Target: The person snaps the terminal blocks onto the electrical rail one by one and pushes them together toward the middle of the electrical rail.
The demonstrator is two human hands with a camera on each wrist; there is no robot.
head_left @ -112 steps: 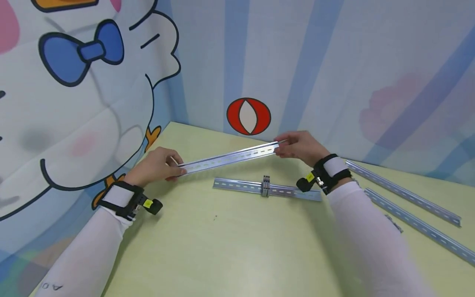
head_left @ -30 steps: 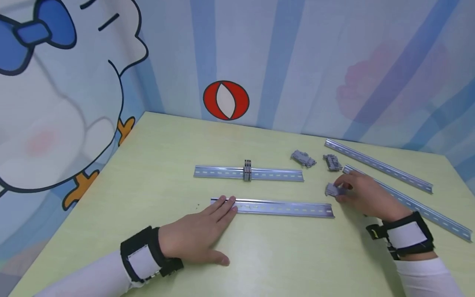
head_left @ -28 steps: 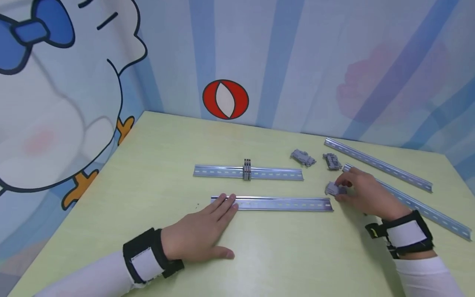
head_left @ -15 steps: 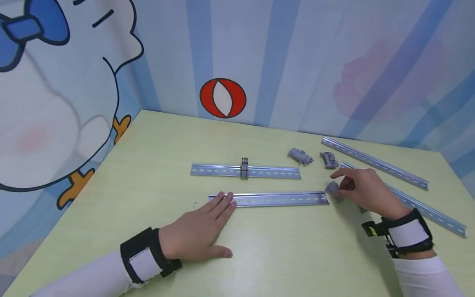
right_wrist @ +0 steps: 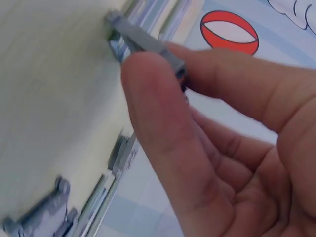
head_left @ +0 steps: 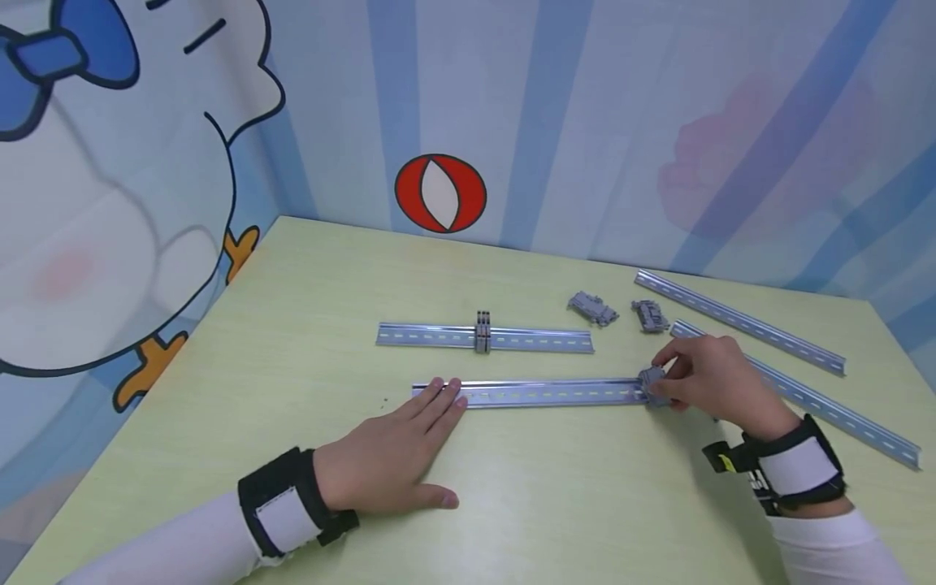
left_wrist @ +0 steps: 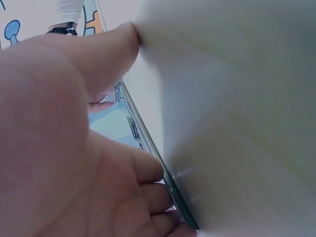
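Observation:
The near slotted metal DIN rail lies on the table. My left hand rests on its left end, fingers straight and thumb spread; the left wrist view has the rail's edge under the fingertips. At the right end my right hand pinches a small grey terminal block between thumb and forefinger. In the right wrist view the block is tilted at the rail's end; whether it is seated there I cannot tell. Behind, a second DIN rail carries a few terminal blocks near its middle.
Two loose grey terminal blocks lie behind my right hand. Two more DIN rails lie slanted on the right. Another grey block shows low in the right wrist view. A printed cloth wall borders the pale table.
Earlier, both hands held the rail in the air; it now lies under my left hand. My right hand has brought a terminal block from the table leftward and down to the rail's right end.

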